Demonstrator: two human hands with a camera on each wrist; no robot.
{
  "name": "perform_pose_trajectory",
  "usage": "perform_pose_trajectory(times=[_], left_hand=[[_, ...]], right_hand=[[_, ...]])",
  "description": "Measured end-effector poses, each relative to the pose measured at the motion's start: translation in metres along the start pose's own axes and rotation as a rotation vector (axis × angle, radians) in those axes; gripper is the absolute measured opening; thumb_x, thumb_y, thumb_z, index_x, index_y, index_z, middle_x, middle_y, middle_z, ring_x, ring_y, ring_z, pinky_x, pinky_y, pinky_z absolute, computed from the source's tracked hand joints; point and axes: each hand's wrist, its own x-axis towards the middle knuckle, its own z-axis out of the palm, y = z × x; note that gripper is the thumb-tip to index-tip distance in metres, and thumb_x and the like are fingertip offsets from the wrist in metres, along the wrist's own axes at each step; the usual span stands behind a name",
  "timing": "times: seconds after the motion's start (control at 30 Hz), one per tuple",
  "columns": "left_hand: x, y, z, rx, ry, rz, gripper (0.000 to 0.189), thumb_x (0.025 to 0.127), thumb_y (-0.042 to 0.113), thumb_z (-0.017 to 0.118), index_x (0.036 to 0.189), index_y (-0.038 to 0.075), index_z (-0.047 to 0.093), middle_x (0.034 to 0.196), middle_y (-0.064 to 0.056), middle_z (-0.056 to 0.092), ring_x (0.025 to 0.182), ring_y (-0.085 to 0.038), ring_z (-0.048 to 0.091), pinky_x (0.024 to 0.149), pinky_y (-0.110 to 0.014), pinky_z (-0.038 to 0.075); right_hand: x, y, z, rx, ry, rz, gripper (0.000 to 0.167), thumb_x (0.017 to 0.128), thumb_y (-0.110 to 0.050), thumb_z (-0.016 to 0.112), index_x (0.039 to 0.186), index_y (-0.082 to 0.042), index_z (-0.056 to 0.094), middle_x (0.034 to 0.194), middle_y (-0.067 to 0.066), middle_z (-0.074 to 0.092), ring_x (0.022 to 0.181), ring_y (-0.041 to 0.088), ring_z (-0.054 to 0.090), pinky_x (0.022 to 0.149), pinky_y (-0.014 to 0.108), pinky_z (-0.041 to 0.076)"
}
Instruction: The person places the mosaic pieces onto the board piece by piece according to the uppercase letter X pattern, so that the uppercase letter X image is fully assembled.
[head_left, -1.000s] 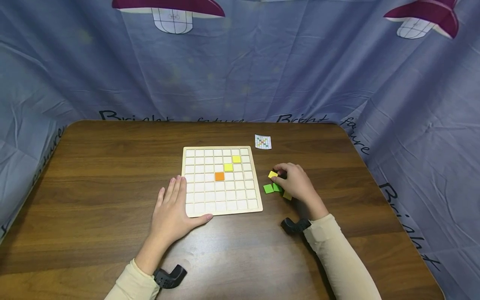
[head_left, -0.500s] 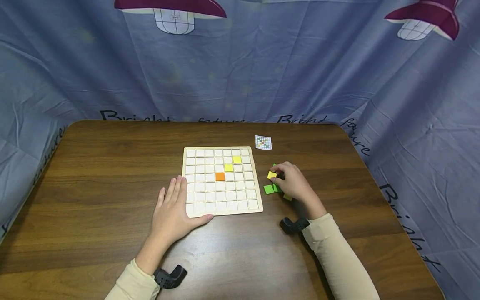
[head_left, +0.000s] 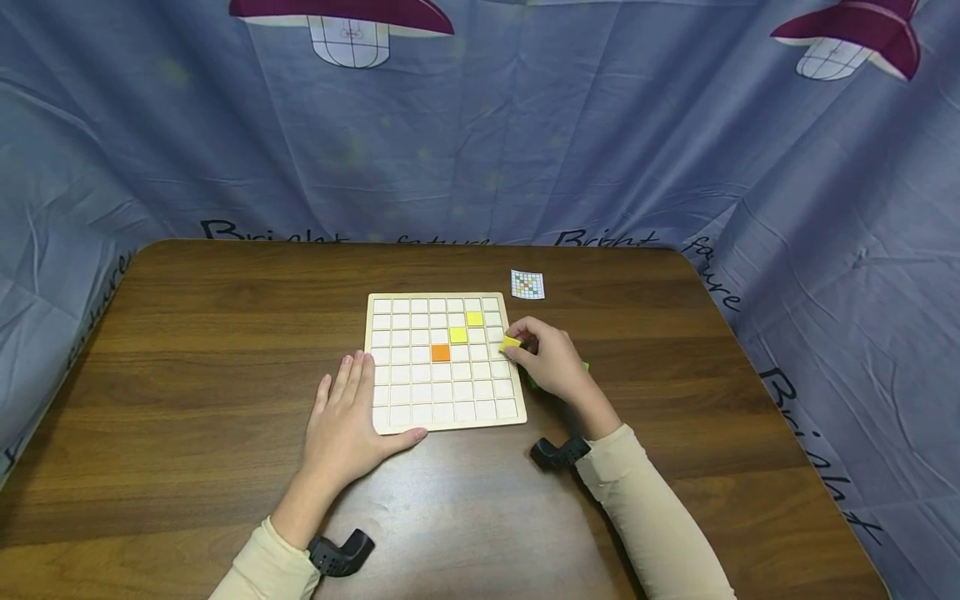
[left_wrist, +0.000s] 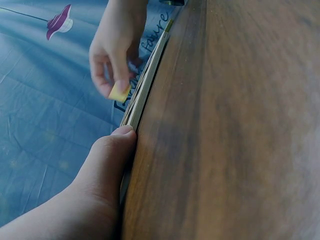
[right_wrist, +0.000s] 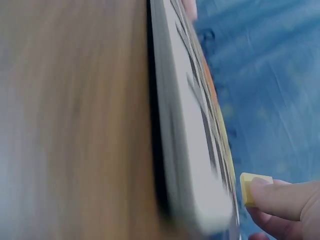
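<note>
The table is grained brown. The board has a white grid in a cream rim, one orange tile and two yellow tiles; the tile at its right edge is yellow. Past the table's far edge, the curtain is blue.

Cream on both arms: the left sleeve runs long and plain, and there's the right sleeve, nearer the tabletop's right edge, same pale cloth, soft creases, a broad band at the cuff! Strapped on, in solid black, a left wrist unit, bent like a hook, and a matching right wrist unit. Small dots mark each by the cuff. Left hand, right hand: both bare!
</note>
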Motion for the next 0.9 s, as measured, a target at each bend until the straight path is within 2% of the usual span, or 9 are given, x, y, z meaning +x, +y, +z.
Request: perform_pose_trajectory(times=[0.23,0.37,0.53,0.63,0.77,0.9], left_hand=[[0.000,0.001,-0.001,0.001,-0.005,-0.003,0.135,0.066,0.088,0.060,0.157,-0.001,0.016,0.165,-0.019,0.018,0.154,-0.035,0.016,0.124,-0.055,0.010],[0.000,0.001,-0.001,0.008,0.000,0.003,0.134,0.067,0.088,0.060,0.157,-0.002,0.017,0.165,-0.019,0.019,0.154,-0.035,0.017,0.124,-0.055,0.011],[0.000,0.001,-0.001,0.014,0.010,0.007,0.133,0.067,0.087,0.061,0.157,-0.002,0.018,0.164,-0.020,0.020,0.154,-0.035,0.018,0.123,-0.055,0.012],[0.000,0.001,0.000,0.015,0.010,0.007,0.133,0.068,0.087,0.061,0.157,-0.002,0.018,0.164,-0.020,0.020,0.154,-0.035,0.018,0.123,-0.055,0.012],[0.000,0.001,0.000,0.014,0.006,0.008,0.133,0.068,0.087,0.060,0.157,-0.002,0.017,0.164,-0.019,0.020,0.154,-0.035,0.018,0.124,-0.055,0.012],[-0.001,0.001,-0.001,0.016,-0.002,0.004,0.134,0.068,0.088,0.058,0.157,-0.002,0.016,0.165,-0.019,0.019,0.154,-0.034,0.017,0.124,-0.054,0.011]], right_hand=[[0.003,-0.040,0.034,0.010,-0.041,-0.127,0.016,0.089,-0.018,0.076,0.103,-0.016,0.069,0.088,-0.003,0.068,0.074,0.012,0.055,0.066,0.026,0.046],[0.003,-0.055,0.049,-0.020,-0.053,-0.180,0.016,0.088,-0.021,0.077,0.102,-0.018,0.071,0.086,-0.007,0.069,0.073,0.011,0.053,0.067,0.025,0.044],[0.004,-0.067,0.062,-0.057,-0.082,-0.232,0.014,0.088,-0.025,0.076,0.100,-0.019,0.072,0.084,-0.009,0.069,0.076,0.010,0.051,0.068,0.025,0.044],[0.005,-0.071,0.068,-0.084,-0.091,-0.266,0.014,0.089,-0.026,0.076,0.100,-0.018,0.072,0.083,-0.009,0.069,0.078,0.009,0.055,0.078,0.027,0.047],[0.004,-0.074,0.074,-0.139,-0.084,-0.293,0.015,0.090,-0.028,0.074,0.102,-0.019,0.073,0.094,-0.009,0.069,0.088,0.009,0.059,0.086,0.029,0.048],[0.002,-0.077,0.075,-0.183,-0.084,-0.309,0.015,0.091,-0.028,0.073,0.103,-0.020,0.075,0.103,-0.008,0.066,0.093,0.012,0.055,0.081,0.029,0.049]])
